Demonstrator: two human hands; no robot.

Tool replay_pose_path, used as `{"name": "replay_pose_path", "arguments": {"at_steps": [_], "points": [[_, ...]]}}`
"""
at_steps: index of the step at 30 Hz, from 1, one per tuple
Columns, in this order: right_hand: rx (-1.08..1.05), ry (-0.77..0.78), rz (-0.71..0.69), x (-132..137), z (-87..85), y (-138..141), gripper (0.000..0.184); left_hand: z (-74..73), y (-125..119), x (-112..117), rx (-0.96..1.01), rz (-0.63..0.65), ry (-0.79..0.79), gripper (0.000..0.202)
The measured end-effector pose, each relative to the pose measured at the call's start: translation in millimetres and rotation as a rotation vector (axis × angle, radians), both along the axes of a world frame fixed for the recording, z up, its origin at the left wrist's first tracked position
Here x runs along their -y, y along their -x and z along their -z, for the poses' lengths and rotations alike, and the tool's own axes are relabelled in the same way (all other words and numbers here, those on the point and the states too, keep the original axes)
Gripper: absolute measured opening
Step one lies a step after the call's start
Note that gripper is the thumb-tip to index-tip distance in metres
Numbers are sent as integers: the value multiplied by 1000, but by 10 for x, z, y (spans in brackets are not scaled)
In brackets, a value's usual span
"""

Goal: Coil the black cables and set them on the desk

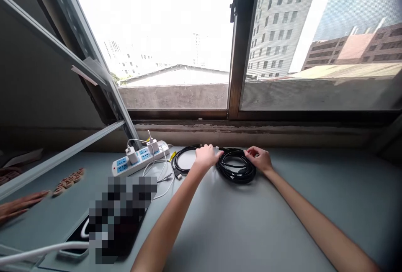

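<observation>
A black cable lies wound in a coil [236, 169] on the grey table [251, 221] near the window sill. My left hand [206, 156] rests on the coil's left edge, fingers curled over the cable. My right hand [260, 158] grips the coil's right side with bent fingers. A looser black loop [179, 160] of cable extends to the left of my left hand, ending in a plug [178, 175].
A white and blue power strip [138, 161] with white chargers and white cords sits left of the cables. A dark phone [82, 233] lies at the near left, partly blurred. A metal window frame [103, 79] leans over the left side. The window sill runs behind.
</observation>
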State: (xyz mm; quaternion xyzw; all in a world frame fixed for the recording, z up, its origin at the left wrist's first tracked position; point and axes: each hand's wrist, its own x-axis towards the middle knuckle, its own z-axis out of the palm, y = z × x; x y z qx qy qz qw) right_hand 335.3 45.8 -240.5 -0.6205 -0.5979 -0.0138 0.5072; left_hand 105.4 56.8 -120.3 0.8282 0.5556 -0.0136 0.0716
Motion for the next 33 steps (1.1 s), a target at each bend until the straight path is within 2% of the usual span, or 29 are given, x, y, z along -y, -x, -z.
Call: {"name": "replay_pose_path", "arguments": {"at_steps": [4, 6, 10, 15, 19, 23, 28, 33], "points": [[77, 7, 2, 33, -29, 38, 45, 119, -165, 230, 0, 148, 88, 86], [124, 7, -3, 47, -74, 37, 40, 226, -237, 310, -13, 146, 103, 98], [284, 25, -88, 58, -212, 37, 28, 363, -284, 329, -16, 170, 127, 108], [465, 84, -179, 32, -316, 99, 16, 405, -264, 281, 28, 219, 96, 108], [536, 139, -153, 33, -378, 139, 11, 436, -301, 282, 133, 229, -60, 103], [573, 184, -101, 87, -533, 156, 12, 473, -358, 280, 198, 206, -121, 94], [570, 242, -37, 162, -706, 158, 12, 557, -412, 290, 311, 199, -107, 113], [549, 362, -42, 140, -623, 88, 9, 612, -416, 297, 318, 216, -56, 122]]}}
